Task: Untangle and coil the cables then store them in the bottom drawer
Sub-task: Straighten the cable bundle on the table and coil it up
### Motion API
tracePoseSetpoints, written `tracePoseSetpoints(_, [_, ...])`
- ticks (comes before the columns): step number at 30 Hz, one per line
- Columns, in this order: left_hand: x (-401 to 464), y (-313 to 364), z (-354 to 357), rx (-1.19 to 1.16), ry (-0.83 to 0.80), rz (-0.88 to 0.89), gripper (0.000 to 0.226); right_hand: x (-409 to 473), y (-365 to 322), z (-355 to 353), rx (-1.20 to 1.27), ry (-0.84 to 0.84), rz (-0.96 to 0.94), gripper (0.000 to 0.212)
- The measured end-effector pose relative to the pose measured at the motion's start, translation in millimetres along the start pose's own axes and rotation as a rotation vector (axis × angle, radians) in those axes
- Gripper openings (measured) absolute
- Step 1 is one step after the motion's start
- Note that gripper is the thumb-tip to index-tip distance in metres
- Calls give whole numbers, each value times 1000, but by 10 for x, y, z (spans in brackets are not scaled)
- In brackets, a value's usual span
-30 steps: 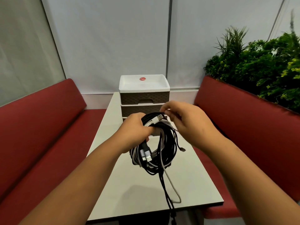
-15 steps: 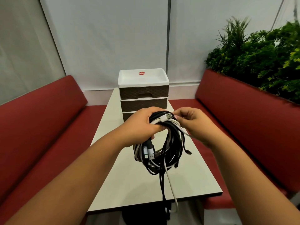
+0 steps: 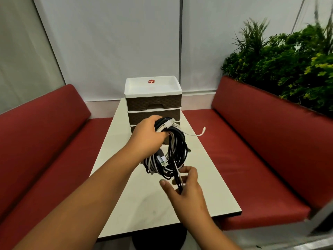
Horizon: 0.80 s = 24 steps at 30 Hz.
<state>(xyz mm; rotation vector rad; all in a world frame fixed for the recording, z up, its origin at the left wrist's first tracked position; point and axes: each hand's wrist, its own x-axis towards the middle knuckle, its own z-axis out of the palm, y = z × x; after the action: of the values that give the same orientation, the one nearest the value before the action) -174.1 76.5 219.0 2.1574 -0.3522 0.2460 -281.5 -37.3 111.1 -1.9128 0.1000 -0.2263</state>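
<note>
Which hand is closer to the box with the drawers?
The left. The left hand grips the top of the cable bundle right in front of the drawer unit. The right hand holds the dangling cable ends lower, nearer the person.

Two bare forearms reach into view from the bottom edge, with no sleeve, watch, bracelet or ring showing on either. The left hand (image 3: 146, 137) shows its back and knuckles. The right hand (image 3: 185, 190) shows its back, a thumb with a short, unpainted nail, and slim fingers. Nothing above the forearms is visible.
</note>
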Motion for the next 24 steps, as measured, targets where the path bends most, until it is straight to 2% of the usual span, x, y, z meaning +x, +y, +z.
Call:
tracePoseSetpoints(4, [8,-118,3,61,-2,-40,29,65,-29,-126,-123,-61,4,19])
tracePoseSetpoints(6, [0,-173,-18,67,-27,-72,30,99,-149,-297,-415,-131,-76,21])
tracePoseSetpoints(9, [-10,-235,-34,123,-76,-71,28,160,-414,-541,-947,-212,-317,19])
tracePoseSetpoints(13, [-45,-187,-52,195,-189,-30,24,326,-913,-742,-1246,-274,-733,18])
tracePoseSetpoints(16, [-98,-112,-86,182,-308,12,20,544,-1217,-905,-1244,-316,-921,15])
tracePoseSetpoints(18, [-138,-68,-138,144,-391,30,18,673,-1374,-1067,-1119,-420,-859,19])
tracePoseSetpoints(21, [-202,10,-230,68,-507,62,21,842,-1511,-1285,-802,-590,-699,15])
tracePoseSetpoints(24, [-273,109,-295,-41,-623,101,20,1027,-1452,-1378,-453,-666,-602,13])
